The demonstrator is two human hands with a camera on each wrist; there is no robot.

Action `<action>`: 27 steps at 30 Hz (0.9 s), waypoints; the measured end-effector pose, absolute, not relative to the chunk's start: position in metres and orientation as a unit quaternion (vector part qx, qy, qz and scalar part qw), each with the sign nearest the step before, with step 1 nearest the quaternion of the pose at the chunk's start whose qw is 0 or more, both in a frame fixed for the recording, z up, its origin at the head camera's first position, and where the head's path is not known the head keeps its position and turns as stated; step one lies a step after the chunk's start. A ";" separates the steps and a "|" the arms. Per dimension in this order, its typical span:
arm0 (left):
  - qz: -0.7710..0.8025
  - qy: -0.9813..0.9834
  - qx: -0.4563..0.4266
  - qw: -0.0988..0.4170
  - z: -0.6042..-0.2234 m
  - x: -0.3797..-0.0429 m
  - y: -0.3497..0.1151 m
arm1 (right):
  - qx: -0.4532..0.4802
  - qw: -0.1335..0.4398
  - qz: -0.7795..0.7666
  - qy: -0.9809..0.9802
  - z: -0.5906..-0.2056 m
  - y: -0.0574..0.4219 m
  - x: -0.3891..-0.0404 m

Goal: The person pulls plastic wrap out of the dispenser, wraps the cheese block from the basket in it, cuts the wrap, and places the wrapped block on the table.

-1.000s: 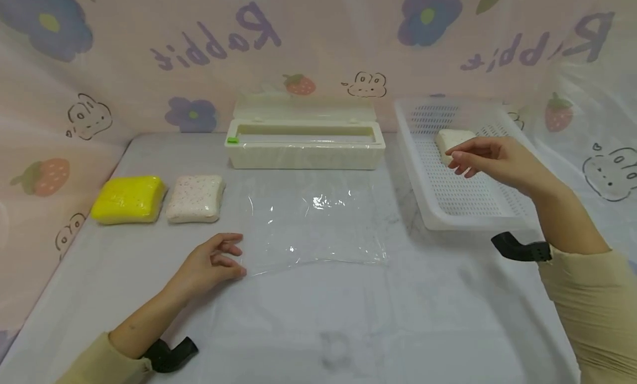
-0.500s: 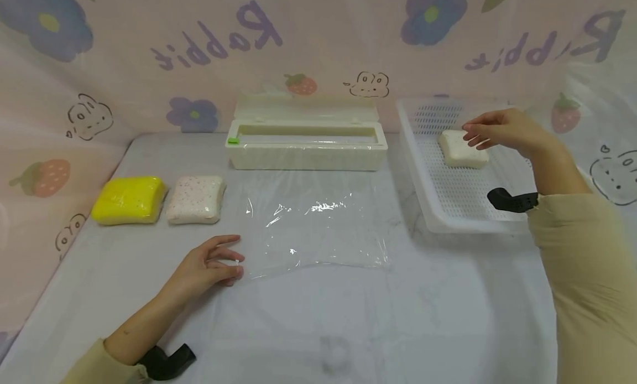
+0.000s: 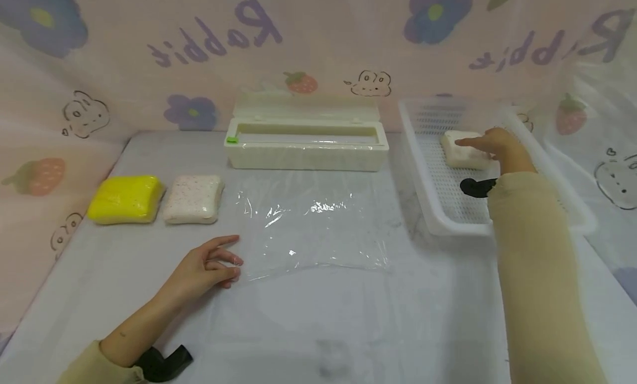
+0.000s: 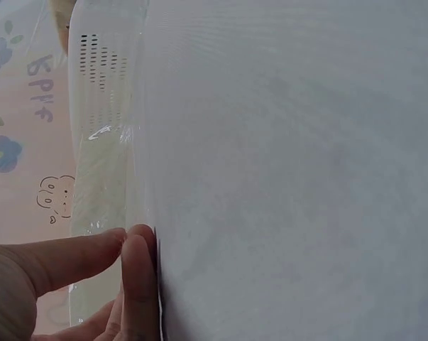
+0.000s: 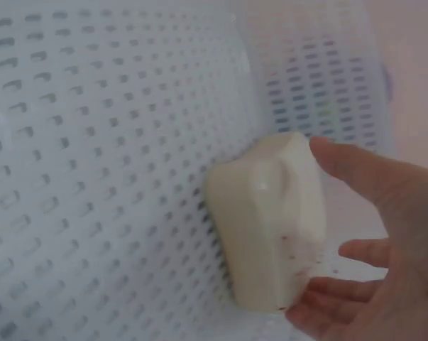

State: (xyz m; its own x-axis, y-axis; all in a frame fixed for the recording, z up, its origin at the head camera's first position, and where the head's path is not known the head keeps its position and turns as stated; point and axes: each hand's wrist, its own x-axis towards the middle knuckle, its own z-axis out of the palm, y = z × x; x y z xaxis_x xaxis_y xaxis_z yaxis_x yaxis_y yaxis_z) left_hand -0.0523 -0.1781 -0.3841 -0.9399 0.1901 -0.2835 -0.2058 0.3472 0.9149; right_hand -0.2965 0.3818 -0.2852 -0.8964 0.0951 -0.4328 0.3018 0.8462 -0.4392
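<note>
My left hand (image 3: 206,268) pinches the near left corner of a sheet of clear plastic wrap (image 3: 313,234) between thumb and fingers. The sheet stretches back over the front of a cream wrap dispenser (image 3: 303,158) with its lid up. My right hand (image 3: 502,143) is over the white basket (image 3: 438,221), at a white rounded block (image 5: 267,220) with reddish specks. In the right wrist view its thumb and fingers are spread around opposite ends of the block, fingertips right at its edges. The block rests on the basket's perforated floor.
A yellow block (image 3: 126,200) and a white speckled block (image 3: 193,200), both glossy as if wrapped, lie side by side at the left. A patterned curtain (image 3: 318,41) stands behind the table. A green tab (image 3: 232,140) sits at the dispenser's left end.
My right hand has moved forward and down into the basket, from above the white block to its edges. My left hand stays at the wrap's corner, shifted slightly left.
</note>
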 end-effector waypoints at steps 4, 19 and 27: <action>0.568 0.804 -0.005 0.177 -0.385 -0.052 -0.177 | 0.135 0.207 -0.241 0.939 -0.294 0.376 -0.291; 0.570 0.801 0.002 0.183 -0.383 -0.052 -0.179 | 0.102 0.157 -0.189 0.964 -0.276 0.373 -0.285; 0.575 0.796 0.006 0.189 -0.381 -0.052 -0.179 | 0.069 0.176 -0.227 0.955 -0.261 0.371 -0.276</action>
State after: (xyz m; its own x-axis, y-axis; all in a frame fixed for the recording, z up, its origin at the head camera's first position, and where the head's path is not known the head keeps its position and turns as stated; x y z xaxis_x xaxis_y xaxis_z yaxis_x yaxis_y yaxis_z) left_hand -0.0520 -0.1793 -0.3807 -0.9285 0.2265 -0.2943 -0.2084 0.3380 0.9178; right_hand -0.2759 0.3714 -0.2610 -0.9287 0.0532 -0.3671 0.2124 0.8876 -0.4088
